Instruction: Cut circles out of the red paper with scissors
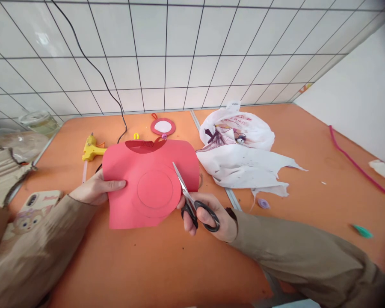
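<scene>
Red sheet (150,184) held up over the bench (141,265), scissors (184,190) at its right side.
The left hand (94,188) pinches the sheet's left edge, thumb in front; the right hand (211,211), nearer its curved lower-right edge, grips the scissors by their handles, their long axis slanting up-left, the visible blade just right of the drawn circles (155,189). Beyond, a yellow glue gun (92,149) lies near the bench's back-left corner, a white plastic bag (244,162) toward its back edge.
</scene>
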A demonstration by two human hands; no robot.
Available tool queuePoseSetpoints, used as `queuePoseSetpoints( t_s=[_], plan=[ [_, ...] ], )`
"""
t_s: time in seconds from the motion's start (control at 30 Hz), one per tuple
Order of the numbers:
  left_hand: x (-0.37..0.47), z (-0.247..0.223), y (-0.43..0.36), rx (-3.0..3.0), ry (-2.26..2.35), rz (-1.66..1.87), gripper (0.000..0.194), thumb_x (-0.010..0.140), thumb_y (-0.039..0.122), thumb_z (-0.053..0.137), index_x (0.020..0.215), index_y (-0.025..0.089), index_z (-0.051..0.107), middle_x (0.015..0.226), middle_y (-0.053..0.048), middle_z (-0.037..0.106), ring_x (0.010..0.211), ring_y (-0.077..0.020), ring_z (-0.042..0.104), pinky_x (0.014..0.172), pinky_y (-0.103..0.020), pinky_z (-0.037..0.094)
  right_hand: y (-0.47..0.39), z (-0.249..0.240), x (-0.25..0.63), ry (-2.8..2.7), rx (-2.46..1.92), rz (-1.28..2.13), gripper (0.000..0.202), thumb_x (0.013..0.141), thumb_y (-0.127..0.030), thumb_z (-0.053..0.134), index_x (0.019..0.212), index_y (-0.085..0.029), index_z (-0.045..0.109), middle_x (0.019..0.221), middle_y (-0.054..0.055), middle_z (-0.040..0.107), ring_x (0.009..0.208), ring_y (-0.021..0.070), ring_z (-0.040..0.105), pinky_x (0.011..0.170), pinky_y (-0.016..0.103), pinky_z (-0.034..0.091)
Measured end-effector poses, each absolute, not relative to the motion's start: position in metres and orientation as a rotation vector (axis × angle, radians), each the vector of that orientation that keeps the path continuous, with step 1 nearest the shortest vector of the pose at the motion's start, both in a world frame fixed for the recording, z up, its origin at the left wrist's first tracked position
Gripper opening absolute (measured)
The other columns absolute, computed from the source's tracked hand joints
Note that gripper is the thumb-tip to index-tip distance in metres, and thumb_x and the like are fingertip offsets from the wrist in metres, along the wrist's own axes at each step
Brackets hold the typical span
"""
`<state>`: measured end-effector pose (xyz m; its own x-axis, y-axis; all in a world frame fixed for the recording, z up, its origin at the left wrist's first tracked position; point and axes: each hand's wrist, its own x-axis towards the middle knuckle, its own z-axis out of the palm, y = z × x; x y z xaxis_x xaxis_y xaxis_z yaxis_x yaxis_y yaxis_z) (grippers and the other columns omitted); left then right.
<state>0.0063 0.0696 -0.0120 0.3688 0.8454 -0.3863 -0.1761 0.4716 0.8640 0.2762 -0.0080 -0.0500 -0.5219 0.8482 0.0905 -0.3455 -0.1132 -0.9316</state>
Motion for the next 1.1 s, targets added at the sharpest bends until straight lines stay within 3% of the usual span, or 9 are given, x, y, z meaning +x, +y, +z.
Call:
queuePoseSetpoints(
  t_s=[1.1],
  plan=[
    [0.0057, -0.0109, 0.0692, 0.794, 0.950, 0.768, 0.046, 0.062, 0.007, 0.070, 0.105, 0.020, 0.061, 0.098, -0.007, 0.070, 0.094, -0.0321, 0.062, 0.079, -0.045, 0.053, -0.0078, -0.0506, 0.2796, -1.332, -0.606, 1.772, 0.039, 0.080, -0.048, 0.053, 0.093, -0.012, 0.055, 0.060, 0.003, 0.059, 0.045, 0.0098, 0.052, 0.047, 0.023, 0.042]
  ],
)
